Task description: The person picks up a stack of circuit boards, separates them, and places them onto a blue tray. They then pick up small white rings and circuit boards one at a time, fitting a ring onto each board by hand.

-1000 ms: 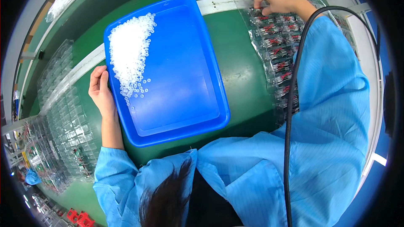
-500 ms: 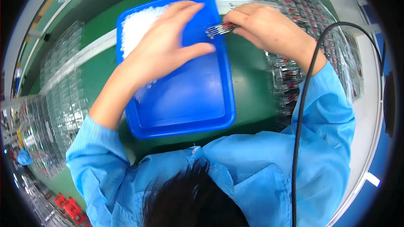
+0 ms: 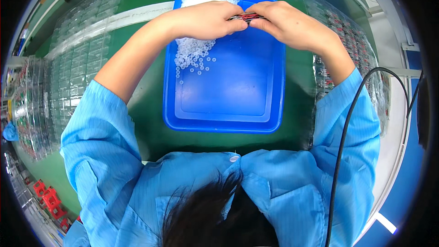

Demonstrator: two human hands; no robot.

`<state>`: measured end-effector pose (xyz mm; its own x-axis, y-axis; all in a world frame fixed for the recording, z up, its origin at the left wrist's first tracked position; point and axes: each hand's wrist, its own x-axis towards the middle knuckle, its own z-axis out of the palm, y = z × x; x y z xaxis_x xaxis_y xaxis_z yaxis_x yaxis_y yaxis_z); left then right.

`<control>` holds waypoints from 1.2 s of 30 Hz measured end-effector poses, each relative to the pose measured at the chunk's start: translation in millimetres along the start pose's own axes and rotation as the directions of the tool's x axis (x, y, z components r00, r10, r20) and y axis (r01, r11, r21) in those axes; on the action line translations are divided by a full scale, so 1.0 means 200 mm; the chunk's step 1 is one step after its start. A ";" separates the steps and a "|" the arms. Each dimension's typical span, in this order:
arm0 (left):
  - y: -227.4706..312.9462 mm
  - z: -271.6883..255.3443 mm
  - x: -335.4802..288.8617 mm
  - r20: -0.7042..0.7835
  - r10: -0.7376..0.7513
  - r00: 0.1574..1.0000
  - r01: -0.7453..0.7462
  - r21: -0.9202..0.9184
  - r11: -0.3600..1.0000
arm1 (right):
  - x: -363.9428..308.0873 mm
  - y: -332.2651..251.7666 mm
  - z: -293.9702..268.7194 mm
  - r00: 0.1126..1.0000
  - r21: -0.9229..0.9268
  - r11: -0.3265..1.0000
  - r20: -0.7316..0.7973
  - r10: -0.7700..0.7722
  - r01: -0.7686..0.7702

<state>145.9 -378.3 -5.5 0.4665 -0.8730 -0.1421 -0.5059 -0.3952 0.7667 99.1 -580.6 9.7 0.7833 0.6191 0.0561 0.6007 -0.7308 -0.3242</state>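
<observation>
Over the far part of a blue plastic tray (image 3: 224, 126), my left hand (image 3: 206, 20) and my right hand (image 3: 292, 25) meet. Between their fingertips is a small bundle of thin red and black parts (image 3: 248, 17), pinched from both sides. The fingers cover its ends, so the exact kind of part cannot be made out. Small white translucent plastic rings (image 3: 194, 52) are heaped in the tray's far left part, under and around my left hand. Several stray rings lie loose at the heap's near edge.
Clear plastic trays filled with red and black parts (image 3: 347, 32) stand at the right. More clear compartment trays (image 3: 80, 59) are stacked at the left on the green table (image 3: 146, 91). A black cable (image 3: 343, 142) hangs over my right arm. Red pieces (image 3: 50, 201) lie at lower left.
My left hand has moved from above the tray to the bundle and now grips it with my right hand. The tray appears further right and straighter in view.
</observation>
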 end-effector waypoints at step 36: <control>-0.02 0.40 -0.19 -0.430 -0.136 0.893 0.250 0.221 0.943 | -0.08 -0.26 0.41 0.903 0.132 0.958 -0.323 0.284 -0.255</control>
<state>71.9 -365.8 -53.6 0.7970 -0.6028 0.0384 -0.5208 -0.6536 0.5492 42.8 -529.6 -51.4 0.9295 0.2579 0.2636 0.3550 -0.8196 -0.4496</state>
